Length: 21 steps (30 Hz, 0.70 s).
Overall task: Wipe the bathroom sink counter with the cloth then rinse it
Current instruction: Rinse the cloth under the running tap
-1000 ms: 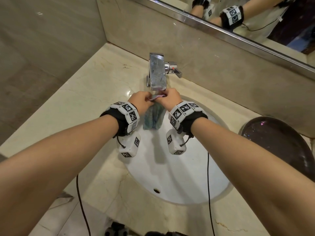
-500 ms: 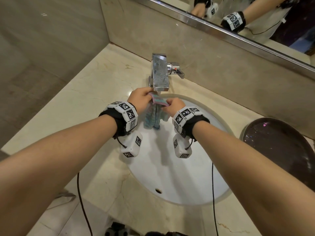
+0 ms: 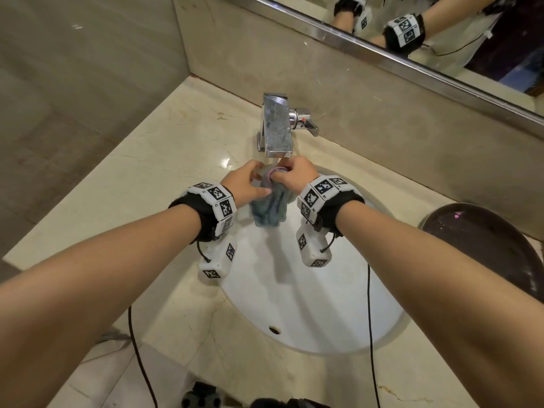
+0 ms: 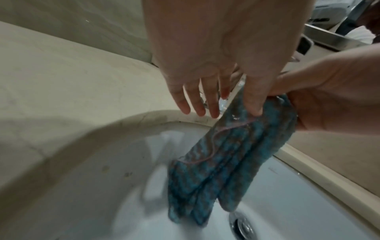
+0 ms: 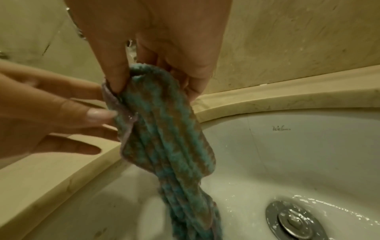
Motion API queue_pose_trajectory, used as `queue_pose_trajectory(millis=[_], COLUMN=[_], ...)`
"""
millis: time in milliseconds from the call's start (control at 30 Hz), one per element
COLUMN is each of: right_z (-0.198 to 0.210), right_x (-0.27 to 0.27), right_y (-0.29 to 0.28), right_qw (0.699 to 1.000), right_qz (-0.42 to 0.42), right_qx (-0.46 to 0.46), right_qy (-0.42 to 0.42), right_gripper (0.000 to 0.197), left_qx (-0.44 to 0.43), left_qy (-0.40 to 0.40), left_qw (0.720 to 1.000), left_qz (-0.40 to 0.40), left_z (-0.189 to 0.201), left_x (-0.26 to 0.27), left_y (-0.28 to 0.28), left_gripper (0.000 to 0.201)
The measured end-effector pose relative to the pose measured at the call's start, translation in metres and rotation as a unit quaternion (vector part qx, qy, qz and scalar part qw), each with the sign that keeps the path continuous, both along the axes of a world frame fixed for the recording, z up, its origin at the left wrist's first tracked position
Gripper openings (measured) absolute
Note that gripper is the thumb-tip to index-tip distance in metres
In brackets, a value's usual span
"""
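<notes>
A wet blue-green cloth point(image 3: 269, 206) with a pink edge hangs bunched over the white sink basin point(image 3: 309, 304), just under the chrome faucet point(image 3: 276, 128). My right hand point(image 3: 282, 172) pinches the cloth's top fold; in the right wrist view its thumb point(image 5: 115, 78) and fingers clamp the cloth point(image 5: 164, 138). My left hand point(image 3: 256, 187) is beside it with straight, spread fingers point(image 4: 197, 105), and only its thumb touches the cloth point(image 4: 216, 162). Water shimmers around the drain point(image 5: 294, 222).
The beige marble counter point(image 3: 164, 184) surrounds the basin, with a wall at the left and a mirror above the backsplash. A dark round bowl point(image 3: 485, 240) stands at the right. The faucet handle point(image 3: 306, 122) sticks out to the right.
My right hand has risen back up under the spout with the cloth's top. My left hand has slid down the cloth and its fingers have straightened.
</notes>
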State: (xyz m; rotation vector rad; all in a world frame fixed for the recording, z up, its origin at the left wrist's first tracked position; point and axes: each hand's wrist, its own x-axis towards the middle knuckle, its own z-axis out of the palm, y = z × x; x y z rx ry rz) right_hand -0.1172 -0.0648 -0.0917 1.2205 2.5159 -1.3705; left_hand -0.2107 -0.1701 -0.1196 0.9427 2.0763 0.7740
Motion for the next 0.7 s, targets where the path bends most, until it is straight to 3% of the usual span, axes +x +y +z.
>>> queue_pose_trajectory(millis=[133,233,433,567,667,700], right_z=[0.001,0.0,-0.001,-0.006,-0.012,-0.015], right_x=[-0.003,0.0,0.006,0.011,0.013,0.013], right_y=[-0.001,0.001,0.007,0.009,0.012,0.013], right_qw=[1.0,1.0,0.998,0.995,0.995,0.995], right_qz=[0.0,0.005,0.038,0.065,0.06,0.055], right_qx=[0.021,0.029,0.035,0.042,0.047,0.041], right_qy=[0.002,-0.007,-0.035,-0.061,-0.062,-0.068], right_gripper=[0.027,0.024,0.023,0.005,0.022,0.016], left_qx=[-0.005,-0.009,0.024,0.052,0.082,0.086], left_qy=[0.104,0.139,0.118,0.099,0.067,0.06], left_qw=[0.995,0.99,0.993,0.993,0.992,0.992], left_qz=[0.002,-0.007,0.018,0.049,0.062,0.066], left_z=[0.006,0.01,0.017,0.022,0.021,0.021], left_x=[0.001,0.0,0.002,0.006,0.009,0.009], left_y=[0.007,0.008,0.01,0.013,0.01,0.009], left_gripper=[0.026,0.019,0.022,0.022,0.02,0.02])
